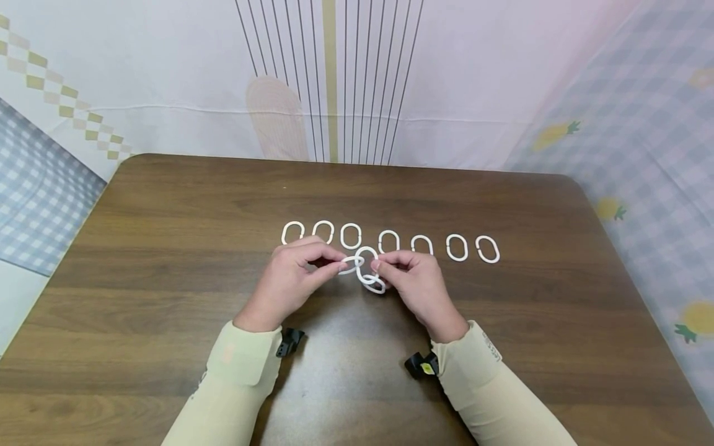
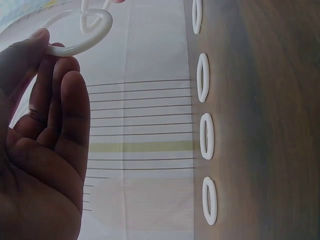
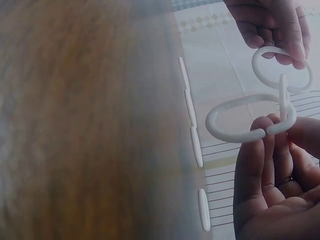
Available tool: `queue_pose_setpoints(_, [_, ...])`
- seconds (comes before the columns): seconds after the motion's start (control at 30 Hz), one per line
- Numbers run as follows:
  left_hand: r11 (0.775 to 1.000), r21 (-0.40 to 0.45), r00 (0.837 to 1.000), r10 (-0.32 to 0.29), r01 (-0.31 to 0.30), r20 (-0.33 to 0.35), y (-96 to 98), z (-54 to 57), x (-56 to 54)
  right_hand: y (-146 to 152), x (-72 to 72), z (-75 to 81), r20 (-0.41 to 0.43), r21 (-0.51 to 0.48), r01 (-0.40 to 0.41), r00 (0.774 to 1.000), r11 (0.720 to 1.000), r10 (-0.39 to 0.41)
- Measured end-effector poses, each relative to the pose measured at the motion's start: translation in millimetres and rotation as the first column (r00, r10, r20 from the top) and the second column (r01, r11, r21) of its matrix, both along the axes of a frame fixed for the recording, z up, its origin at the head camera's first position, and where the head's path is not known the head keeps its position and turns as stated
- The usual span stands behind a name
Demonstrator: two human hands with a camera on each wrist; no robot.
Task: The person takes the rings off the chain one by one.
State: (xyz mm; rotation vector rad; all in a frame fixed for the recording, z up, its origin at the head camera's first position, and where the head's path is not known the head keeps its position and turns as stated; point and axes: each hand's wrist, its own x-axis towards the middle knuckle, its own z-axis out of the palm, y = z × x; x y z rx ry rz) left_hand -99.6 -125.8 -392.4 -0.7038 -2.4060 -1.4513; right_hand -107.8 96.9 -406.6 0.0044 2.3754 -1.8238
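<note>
Near the table's middle, three white oval plastic links are joined in a short chain. My left hand [image 1: 279,285] pinches the left end link [image 2: 75,51] between thumb and fingertips. That link passes through the middle link [image 1: 367,249], which stands upright. The thumb and fingers of my right hand [image 1: 421,288] pinch the middle link's right side. From its lower part hangs the third link [image 3: 212,122], and a small split shows in its side in the right wrist view. The right fingertips partly cover where these links meet.
Several loose white oval links [image 1: 351,225] lie in a rough row on the brown wooden table [image 1: 167,279], just beyond my hands. A patterned white cloth [image 1: 184,74] hangs behind the table's far edge. Checked cloth [image 1: 658,155] hangs on the right.
</note>
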Motion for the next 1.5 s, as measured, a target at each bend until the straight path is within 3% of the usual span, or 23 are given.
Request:
queue_pose_setpoints(0.43, [0.992,0.036,0.992,0.122,-0.123,0.029,-15.8,-0.6,-3.3,-0.1,0.5,0.3,0.019,-0.06,0.002,1.0,0.998,-0.001])
queue_pose_setpoints(0.63, [0.982,0.006,0.977,0.188,-0.19,0.105,-21.7,-1.3,-5.2,-0.6,1.3,1.1,0.014,-0.067,0.002,1.0,0.998,-0.001])
queue_pose_setpoints(0.77, [0.972,-0.004,0.96,0.235,-0.237,0.154,-25.7,-1.6,-6.4,-0.6,1.6,0.6,0.017,-0.069,0.002,1.0,0.998,-0.001])
queue_pose_setpoints(0.9, [0.953,-0.029,0.94,0.303,-0.302,0.157,-30.7,-2.3,-7.9,-0.4,1.7,-0.3,0.009,-0.056,0.005,1.0,0.998,-0.004])
queue_pose_setpoints(1.2, [0.9,-0.092,0.88,0.436,-0.427,0.186,-49.0,-2.6,-11.4,0.0,1.4,-2.4,-0.021,-0.016,-0.003,1.0,1.0,0.003])
queue_pose_setpoints(1.5, [0.875,-0.13,0.831,0.484,-0.467,0.275,-60.9,-2.1,-11.0,-1.1,2.0,-0.4,-0.011,-0.029,-0.006,1.0,1.0,0.006])
